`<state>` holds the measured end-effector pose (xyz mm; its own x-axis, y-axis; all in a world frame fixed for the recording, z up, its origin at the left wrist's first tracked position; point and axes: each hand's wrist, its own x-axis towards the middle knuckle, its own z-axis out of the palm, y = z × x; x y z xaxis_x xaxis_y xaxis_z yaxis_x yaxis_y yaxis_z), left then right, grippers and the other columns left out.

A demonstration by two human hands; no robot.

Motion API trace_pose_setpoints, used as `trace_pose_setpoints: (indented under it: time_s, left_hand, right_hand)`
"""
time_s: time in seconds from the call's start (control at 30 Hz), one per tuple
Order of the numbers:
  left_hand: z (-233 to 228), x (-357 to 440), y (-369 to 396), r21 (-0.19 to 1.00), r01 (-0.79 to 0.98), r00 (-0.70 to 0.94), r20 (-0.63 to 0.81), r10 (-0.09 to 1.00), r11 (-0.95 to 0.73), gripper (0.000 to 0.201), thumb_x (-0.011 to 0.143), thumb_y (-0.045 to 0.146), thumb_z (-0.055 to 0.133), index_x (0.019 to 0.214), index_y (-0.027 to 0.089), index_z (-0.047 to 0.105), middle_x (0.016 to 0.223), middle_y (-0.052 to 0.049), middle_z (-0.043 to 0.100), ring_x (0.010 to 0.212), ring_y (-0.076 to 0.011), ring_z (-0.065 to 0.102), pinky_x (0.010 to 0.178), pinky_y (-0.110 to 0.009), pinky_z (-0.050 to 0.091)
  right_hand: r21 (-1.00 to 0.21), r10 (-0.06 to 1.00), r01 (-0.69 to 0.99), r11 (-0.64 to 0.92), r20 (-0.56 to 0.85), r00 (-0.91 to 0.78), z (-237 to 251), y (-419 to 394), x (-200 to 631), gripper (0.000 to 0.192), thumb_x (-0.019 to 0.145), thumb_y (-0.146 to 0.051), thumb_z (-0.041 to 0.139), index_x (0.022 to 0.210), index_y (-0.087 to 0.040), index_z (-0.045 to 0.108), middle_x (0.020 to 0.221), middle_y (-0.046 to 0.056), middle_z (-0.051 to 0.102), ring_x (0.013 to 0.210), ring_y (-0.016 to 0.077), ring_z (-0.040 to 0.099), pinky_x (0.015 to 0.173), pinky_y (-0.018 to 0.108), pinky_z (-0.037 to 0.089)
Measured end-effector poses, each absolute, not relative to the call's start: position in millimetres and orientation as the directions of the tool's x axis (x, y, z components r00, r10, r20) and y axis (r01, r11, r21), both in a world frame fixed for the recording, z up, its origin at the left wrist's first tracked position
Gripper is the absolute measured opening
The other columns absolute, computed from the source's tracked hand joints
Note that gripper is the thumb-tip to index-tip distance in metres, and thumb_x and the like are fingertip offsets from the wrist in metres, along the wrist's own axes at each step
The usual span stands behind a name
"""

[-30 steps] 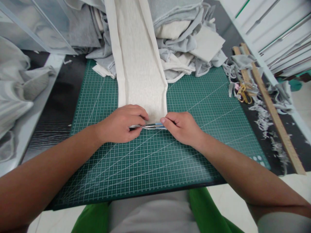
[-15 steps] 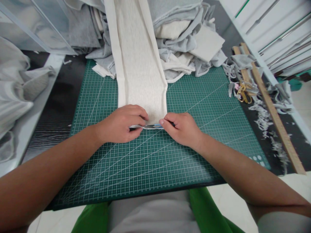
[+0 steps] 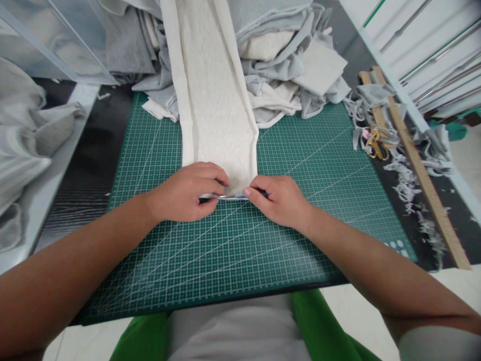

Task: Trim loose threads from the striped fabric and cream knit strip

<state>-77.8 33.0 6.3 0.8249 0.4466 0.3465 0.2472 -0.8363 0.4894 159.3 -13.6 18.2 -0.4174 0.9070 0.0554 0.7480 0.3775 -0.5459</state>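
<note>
A long cream fabric strip (image 3: 218, 110) with raised side edges runs down over the green cutting mat (image 3: 233, 245). My left hand (image 3: 191, 193) is closed on the strip's near end, thumb below and fingers above. From the right, my right hand (image 3: 278, 200) grips what looks like small snips (image 3: 241, 196), with a blue part and thin metal blades lying along the near fabric edge. The blade tips reach my left fingertips. Most of the snips' handle is hidden in my right fist.
Piles of grey and cream fabric (image 3: 278, 65) stand at the back of the mat. On the right are wooden rulers (image 3: 424, 175), gold-handled scissors (image 3: 376, 144) and thread scraps (image 3: 404, 180). Grey fabric (image 3: 26, 135) lies at left beside a translucent bin (image 3: 71, 40).
My right hand has moved slightly left along the fabric edge, and the snips' blades look closer together. My left hand has hardly moved.
</note>
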Motion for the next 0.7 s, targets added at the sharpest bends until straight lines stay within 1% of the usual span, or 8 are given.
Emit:
trace_pose_setpoints:
  time_s: [0.13, 0.33, 0.53, 0.7]
  left_hand:
    - [6.5, -78.9, 32.9, 0.495, 0.242, 0.828, 0.342, 0.444, -0.834, 0.019, 0.074, 0.007, 0.057, 0.086, 0.019, 0.066, 0.105, -0.006, 0.066, 0.098, -0.0192, 0.062, 0.089, -0.037, 0.049]
    - [5.5, -79.0, 33.0, 0.491, 0.235, 0.824, 0.357, 0.440, -0.839, 0.021, 0.072, 0.006, 0.056, 0.087, 0.018, 0.066, 0.104, -0.006, 0.066, 0.098, -0.0197, 0.062, 0.089, -0.037, 0.050]
    - [5.3, -78.5, 33.0, 0.496, 0.249, 0.821, 0.348, 0.453, -0.832, 0.021, 0.072, 0.008, 0.057, 0.086, 0.021, 0.066, 0.105, -0.005, 0.066, 0.098, -0.0195, 0.062, 0.090, -0.038, 0.050]
    - [6.0, -79.0, 33.1, 0.494, 0.250, 0.827, 0.340, 0.449, -0.833, 0.022, 0.071, 0.007, 0.056, 0.087, 0.020, 0.065, 0.105, -0.006, 0.066, 0.099, -0.0198, 0.062, 0.090, -0.039, 0.050]
  right_hand:
    - [-0.529, 0.906, 0.761, 0.376, 0.038, -0.421, 19.7, -13.1, 158.9, 0.035, 0.093, -0.040, 0.047, 0.072, -0.017, 0.062, 0.061, -0.002, 0.060, 0.055, 0.0086, 0.050, 0.056, 0.024, 0.027]
    - [-0.476, 0.909, 0.804, 0.356, -0.022, -0.416, 22.5, -12.2, 157.0, 0.034, 0.092, -0.043, 0.048, 0.077, -0.019, 0.065, 0.064, -0.001, 0.064, 0.058, 0.0107, 0.054, 0.057, 0.025, 0.028]
    - [-0.399, 0.900, 0.834, 0.381, -0.048, -0.434, 25.5, -13.1, 154.4, 0.038, 0.092, -0.046, 0.044, 0.076, -0.019, 0.065, 0.066, 0.000, 0.064, 0.059, 0.0119, 0.053, 0.057, 0.026, 0.028]
    - [-0.372, 0.901, 0.849, 0.376, -0.069, -0.429, 26.7, -12.5, 152.8, 0.039, 0.093, -0.047, 0.043, 0.077, -0.020, 0.065, 0.066, 0.001, 0.065, 0.059, 0.0122, 0.053, 0.058, 0.027, 0.028]
